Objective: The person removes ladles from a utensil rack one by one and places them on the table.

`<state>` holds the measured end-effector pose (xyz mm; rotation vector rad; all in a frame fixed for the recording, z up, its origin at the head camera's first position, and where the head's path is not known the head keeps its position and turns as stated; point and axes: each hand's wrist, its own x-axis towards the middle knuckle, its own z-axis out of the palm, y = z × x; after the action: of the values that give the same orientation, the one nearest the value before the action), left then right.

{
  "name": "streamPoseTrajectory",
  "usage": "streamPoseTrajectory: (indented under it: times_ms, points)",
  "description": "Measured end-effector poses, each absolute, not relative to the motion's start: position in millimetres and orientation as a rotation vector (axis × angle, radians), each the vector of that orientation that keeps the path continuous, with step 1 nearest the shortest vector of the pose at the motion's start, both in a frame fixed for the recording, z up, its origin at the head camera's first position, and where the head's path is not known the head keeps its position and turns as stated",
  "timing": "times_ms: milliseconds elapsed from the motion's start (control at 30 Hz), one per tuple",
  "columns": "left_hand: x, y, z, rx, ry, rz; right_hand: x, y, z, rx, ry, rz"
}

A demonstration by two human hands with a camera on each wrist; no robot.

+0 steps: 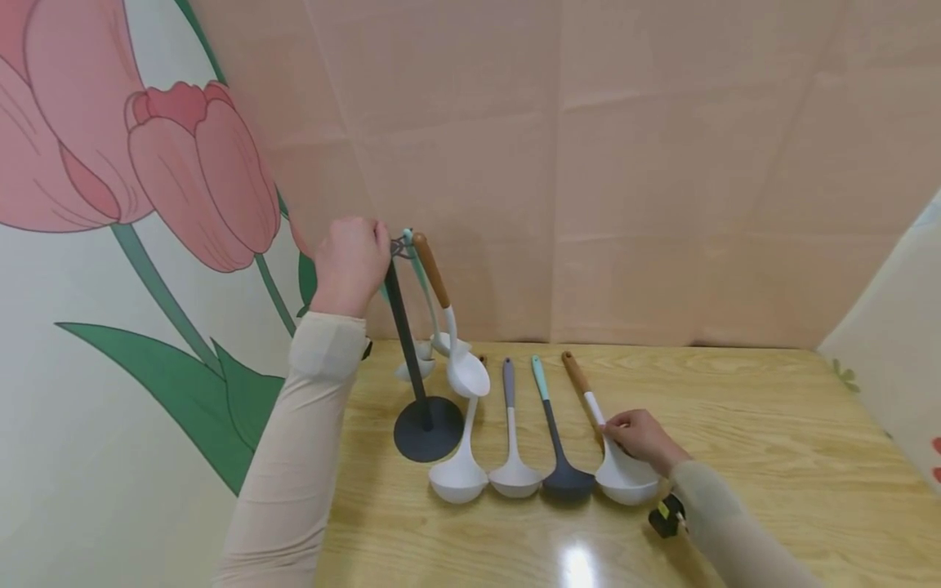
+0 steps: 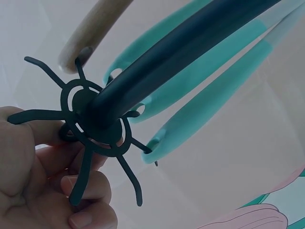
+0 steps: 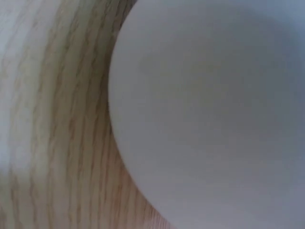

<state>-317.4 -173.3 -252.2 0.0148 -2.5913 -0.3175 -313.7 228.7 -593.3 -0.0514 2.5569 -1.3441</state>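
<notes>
My left hand [image 1: 351, 265] holds the top of a black utensil stand [image 1: 406, 335], its fingers curled beside the ring of hooks [image 2: 121, 145] in the left wrist view. From those hooks hang a white ladle with a wooden handle [image 1: 434, 273] and several teal-handled ladles [image 2: 209, 90]. Low over the table, my right hand [image 1: 645, 441] pinches another white, wooden-handled ladle [image 1: 625, 483] near its neck. That ladle lies at the right end of a row. Its pale bowl [image 3: 214, 114] fills most of the right wrist view, where my fingers are out of sight.
Left of the held ladle lie a black ladle with a teal handle [image 1: 566, 483], a white one with a grey-purple handle [image 1: 515, 480] and another white ladle [image 1: 457, 480]. The wooden table [image 1: 772, 441] meets a pink cloth [image 1: 662, 204] behind; a tulip-painted wall [image 1: 169, 367] stands left.
</notes>
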Motion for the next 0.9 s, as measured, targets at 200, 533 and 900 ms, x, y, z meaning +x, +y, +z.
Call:
streamPoseTrajectory:
  times_ms: [200, 533, 900]
  points:
    - [-316.8, -172.3, -249.8, 0.003, -2.608, -0.303, -312.6, 227.2, -594.5, -0.017, 2.496, -1.373]
    - [-316.3, -171.5, -246.9, -0.009, -2.658, -0.309, -310.4, 227.4, -597.0, 0.011, 2.437, -1.417]
    - [-315.6, -169.8, -245.7, -0.012, -2.681, -0.319, -312.6, 228.1, -592.5, -0.045, 2.565, -1.311]
